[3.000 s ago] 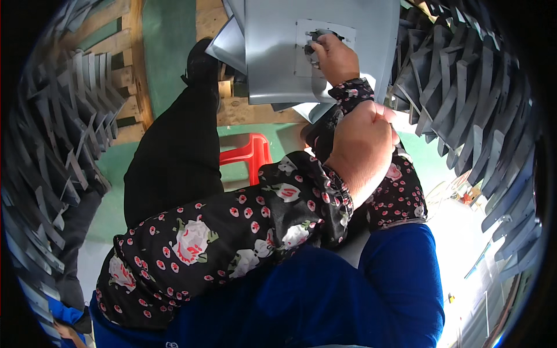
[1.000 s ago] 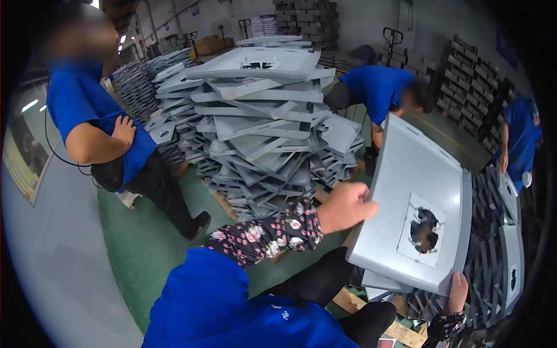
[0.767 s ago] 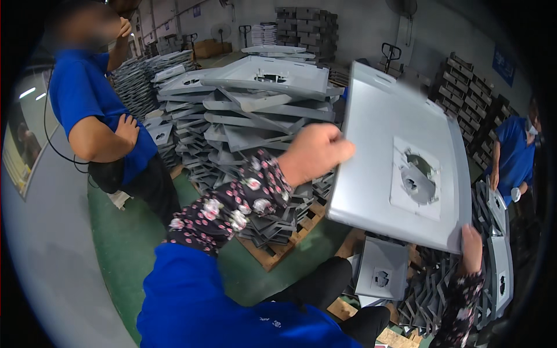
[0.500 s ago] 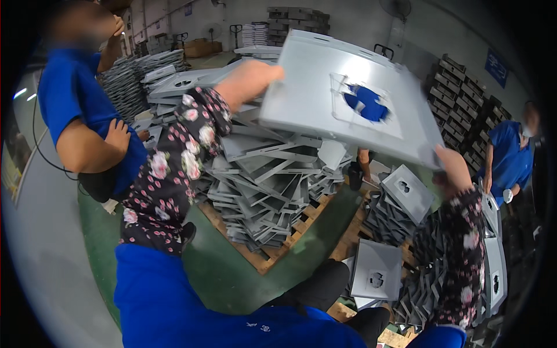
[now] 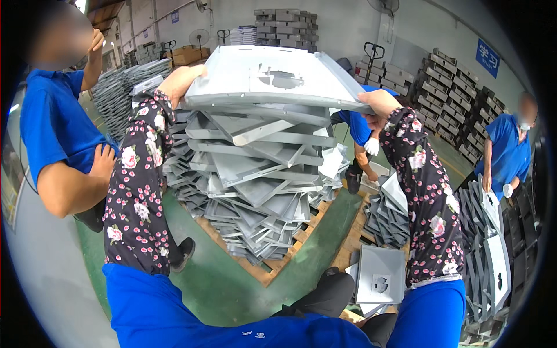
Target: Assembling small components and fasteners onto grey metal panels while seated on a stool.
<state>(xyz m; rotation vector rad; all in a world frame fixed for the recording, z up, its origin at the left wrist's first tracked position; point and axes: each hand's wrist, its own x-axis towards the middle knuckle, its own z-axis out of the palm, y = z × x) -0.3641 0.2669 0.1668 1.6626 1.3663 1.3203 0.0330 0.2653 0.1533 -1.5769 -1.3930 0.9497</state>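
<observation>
A shallow grey metal panel [image 5: 232, 87] with a ragged round cutout in its middle lies level across the top of a tall stack of similar panels [image 5: 255, 168]. My left hand [image 5: 181, 84] grips its left edge. At the right front corner my right hand [image 5: 380, 107] is closed round the rim. Both forearms wear dark floral sleeves and reach forward over the stack. Whether the panel's full weight rests on the stack cannot be made out.
The stack stands on a wooden pallet [image 5: 267, 275] on the green floor. A person in blue [image 5: 64, 127] stands close at left, another [image 5: 505, 148] at far right, and one bends behind the stack. More panels [image 5: 380, 275] lie at lower right; a pallet jack [image 5: 373, 55] stands behind.
The panel has moved left and down from a raised, tilted position to nearly level over the stack. Both hands have moved left with it, still gripping its edges.
</observation>
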